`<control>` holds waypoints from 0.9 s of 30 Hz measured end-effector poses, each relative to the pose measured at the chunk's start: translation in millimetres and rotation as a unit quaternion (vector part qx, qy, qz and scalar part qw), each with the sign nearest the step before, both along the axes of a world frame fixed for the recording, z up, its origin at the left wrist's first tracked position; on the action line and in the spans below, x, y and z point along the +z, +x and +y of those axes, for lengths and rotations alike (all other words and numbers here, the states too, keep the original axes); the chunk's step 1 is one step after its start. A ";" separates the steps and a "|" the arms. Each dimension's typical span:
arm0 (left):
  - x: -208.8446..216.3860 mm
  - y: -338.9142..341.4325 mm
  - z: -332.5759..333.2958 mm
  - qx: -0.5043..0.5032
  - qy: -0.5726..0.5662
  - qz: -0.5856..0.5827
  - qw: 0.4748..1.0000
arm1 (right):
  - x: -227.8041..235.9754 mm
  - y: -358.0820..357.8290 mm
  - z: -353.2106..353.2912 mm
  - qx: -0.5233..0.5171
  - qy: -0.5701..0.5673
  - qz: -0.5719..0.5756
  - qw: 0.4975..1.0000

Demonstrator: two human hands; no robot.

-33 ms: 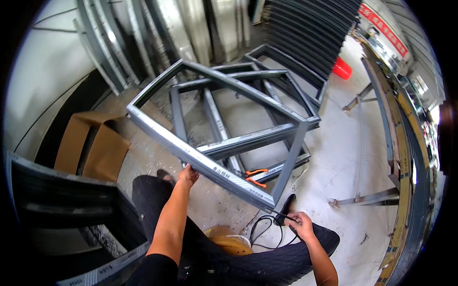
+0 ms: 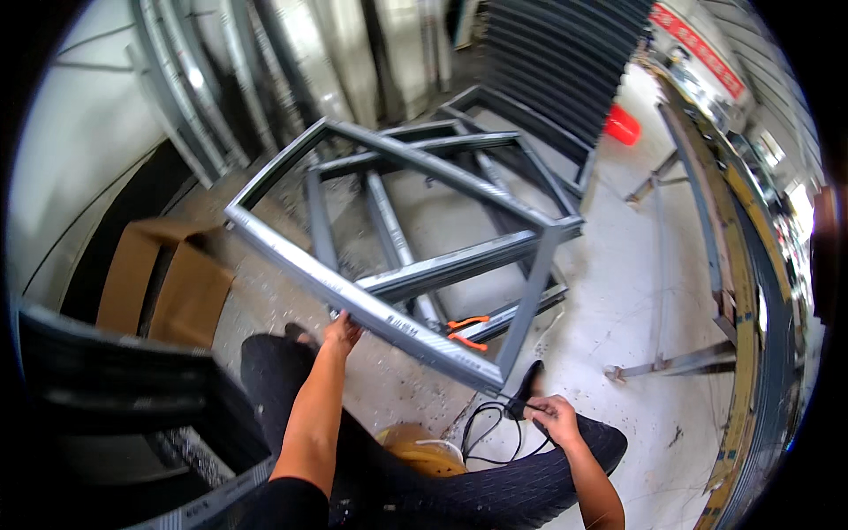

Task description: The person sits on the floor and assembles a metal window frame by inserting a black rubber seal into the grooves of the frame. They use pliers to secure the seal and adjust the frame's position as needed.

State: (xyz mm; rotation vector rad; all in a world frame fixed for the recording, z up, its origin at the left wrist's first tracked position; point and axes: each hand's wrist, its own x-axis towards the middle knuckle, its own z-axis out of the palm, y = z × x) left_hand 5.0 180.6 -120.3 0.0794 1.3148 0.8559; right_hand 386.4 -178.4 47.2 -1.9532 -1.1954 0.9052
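Note:
A grey metal window frame (image 2: 291, 259) lies tilted across other frames in front of me. My left hand (image 2: 343, 332) is closed at its near long edge, with the fingertips partly hidden by the profile. Beyond the frame's near right corner, my right hand (image 2: 553, 418) pinches a thin black rubber strip (image 2: 471, 433). One stretch of the strip reaches that corner; the rest hangs in loose loops beside my leg. Orange-handled pliers (image 2: 466, 341) rest just inside the near right part of the frame, their head hidden.
More grey frames (image 2: 389, 221) lie beneath. A cardboard box (image 2: 190, 296) stands at left, above dark stacked profiles (image 2: 132, 380). A yellow roll (image 2: 420, 452) sits between my legs. At right are a metal rack (image 2: 676, 364) and long profiles; a red bucket (image 2: 623, 124) stands farther back.
The view has shifted a little, so the frames and box sit slightly farther left in the picture. Both hands keep their holds on the frame and the strip.

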 end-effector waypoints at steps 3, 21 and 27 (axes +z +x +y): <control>-27.8 -1.7 2.5 0.002 0.058 -0.040 0.998 | -17.9 16.5 -14.2 0.069 -0.003 -0.105 0.992; -29.5 -23.4 -5.4 -0.127 0.064 -0.032 0.989 | -65.2 41.3 13.7 0.197 -0.240 0.086 0.947; 4.7 9.1 -30.7 -0.100 0.010 0.001 0.995 | -61.6 48.7 15.3 0.203 -0.242 0.062 0.947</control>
